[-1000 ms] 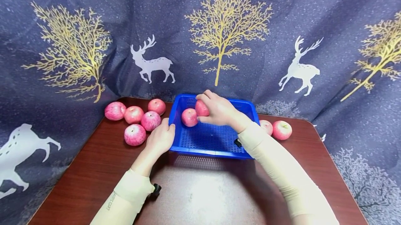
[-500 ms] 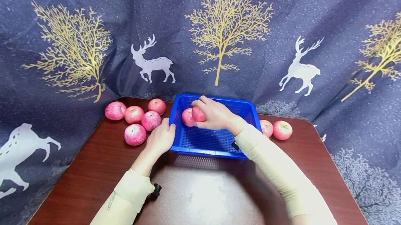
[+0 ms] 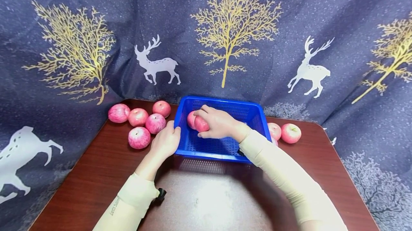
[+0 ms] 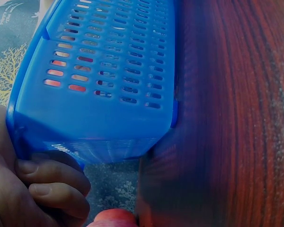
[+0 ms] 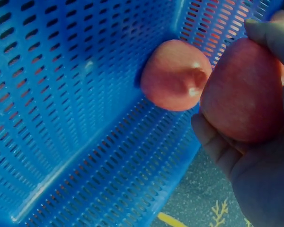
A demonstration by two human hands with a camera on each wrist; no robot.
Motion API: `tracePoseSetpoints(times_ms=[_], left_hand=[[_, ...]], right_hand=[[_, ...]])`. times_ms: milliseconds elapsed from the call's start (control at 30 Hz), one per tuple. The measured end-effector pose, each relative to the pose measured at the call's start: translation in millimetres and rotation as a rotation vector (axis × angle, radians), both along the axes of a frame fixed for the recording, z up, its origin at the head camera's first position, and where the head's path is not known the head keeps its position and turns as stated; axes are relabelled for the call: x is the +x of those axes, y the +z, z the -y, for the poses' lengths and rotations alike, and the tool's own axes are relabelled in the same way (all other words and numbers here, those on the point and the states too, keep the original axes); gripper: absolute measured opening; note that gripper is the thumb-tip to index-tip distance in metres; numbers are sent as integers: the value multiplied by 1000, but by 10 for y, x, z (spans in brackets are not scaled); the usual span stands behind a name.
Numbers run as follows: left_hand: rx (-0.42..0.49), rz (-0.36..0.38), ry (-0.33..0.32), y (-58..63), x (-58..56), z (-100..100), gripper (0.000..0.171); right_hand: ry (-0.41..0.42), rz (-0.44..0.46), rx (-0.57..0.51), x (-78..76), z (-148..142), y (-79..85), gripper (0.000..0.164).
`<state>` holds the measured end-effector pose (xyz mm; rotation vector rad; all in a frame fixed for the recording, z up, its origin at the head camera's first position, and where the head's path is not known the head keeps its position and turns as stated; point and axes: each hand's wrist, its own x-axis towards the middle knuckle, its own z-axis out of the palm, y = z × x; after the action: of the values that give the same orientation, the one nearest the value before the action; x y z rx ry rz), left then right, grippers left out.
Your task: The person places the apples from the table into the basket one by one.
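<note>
Inside the blue perforated basket [image 3: 209, 147], my right hand [image 3: 221, 123] grips a red apple [image 5: 244, 92], thumb on one side and fingers on the other. A second apple [image 5: 170, 78] lies on the basket floor, just left of the held one in the head view and partly hidden by it. My left hand [image 3: 165, 141] holds the basket's left rim; the left wrist view shows its fingers [image 4: 57, 189] curled at that corner.
Several apples [image 3: 139, 137] sit on the brown table [image 3: 96, 173] left of the basket. More apples [image 3: 291, 133] stand to its right, partly behind the right sleeve. A dark curtain [image 3: 193, 63] printed with deer and trees hangs behind the table.
My right hand has moved the held apple left and toward the near side within the basket, now overlapping the other apple. The left hand stays on the rim.
</note>
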<state>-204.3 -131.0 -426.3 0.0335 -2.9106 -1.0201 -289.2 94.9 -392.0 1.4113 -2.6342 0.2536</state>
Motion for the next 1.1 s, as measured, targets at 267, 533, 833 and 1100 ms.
tracePoseSetpoints(times_ms=[267, 533, 833, 1100], left_hand=[[3, -1, -4, 0, 2, 6, 47], [6, -4, -3, -16, -10, 9, 46], [2, -14, -5, -32, -16, 12, 45], [7, -9, -3, -34, -24, 15, 45]], right_hand=[[76, 78, 33, 25, 33, -49, 75], [126, 117, 64, 13, 66, -102, 74], [165, 93, 128, 24, 138, -135, 73], [183, 117, 197, 28, 207, -154, 75]])
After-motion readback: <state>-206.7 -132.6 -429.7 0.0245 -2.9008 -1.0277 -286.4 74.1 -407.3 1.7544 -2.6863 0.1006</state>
